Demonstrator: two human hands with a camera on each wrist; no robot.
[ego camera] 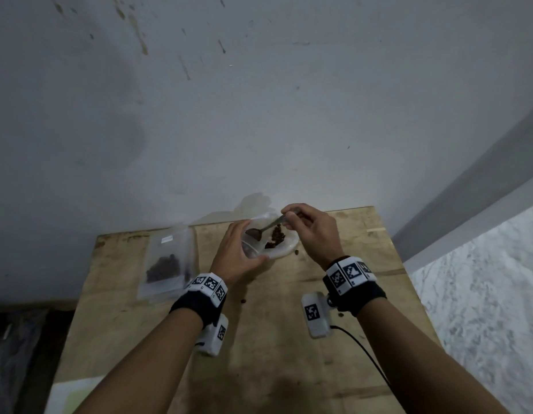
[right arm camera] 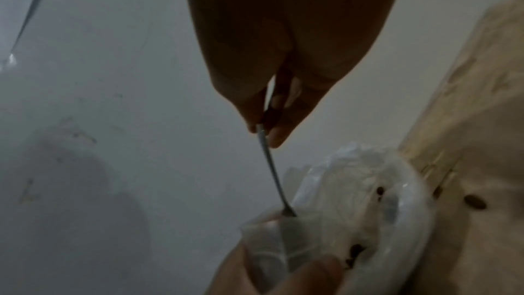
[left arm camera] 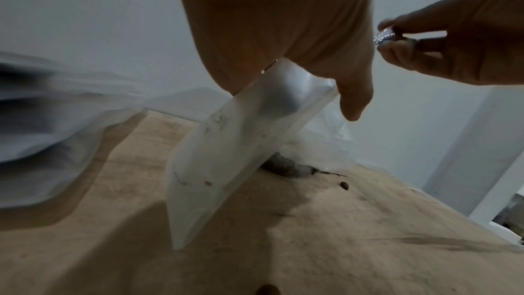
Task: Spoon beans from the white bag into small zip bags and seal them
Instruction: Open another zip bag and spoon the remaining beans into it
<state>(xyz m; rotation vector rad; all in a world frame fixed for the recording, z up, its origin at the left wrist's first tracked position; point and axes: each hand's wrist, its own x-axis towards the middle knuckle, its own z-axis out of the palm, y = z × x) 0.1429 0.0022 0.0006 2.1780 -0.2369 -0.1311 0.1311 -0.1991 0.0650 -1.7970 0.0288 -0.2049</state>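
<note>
My left hand (ego camera: 240, 252) grips a small clear zip bag (ego camera: 255, 245) and holds its mouth open, upright above the wooden table (ego camera: 274, 339). The left wrist view shows the same zip bag (left arm camera: 226, 165) hanging below my left hand (left arm camera: 283, 42). My right hand (ego camera: 307, 225) pinches the handle of a metal spoon (ego camera: 263, 230), whose bowl sits at the bag's mouth. From the right wrist, the spoon (right arm camera: 270, 165) slants down from my right hand (right arm camera: 269, 120) into the zip bag (right arm camera: 272, 243). The white bag (ego camera: 284, 242) with dark beans (ego camera: 275, 236) lies open just behind.
A filled zip bag (ego camera: 166, 261) of beans lies flat on the table to the left. Loose beans (ego camera: 243, 301) are scattered on the wood. The wall rises right behind the table's far edge. A black cable (ego camera: 364, 351) trails from my right wrist.
</note>
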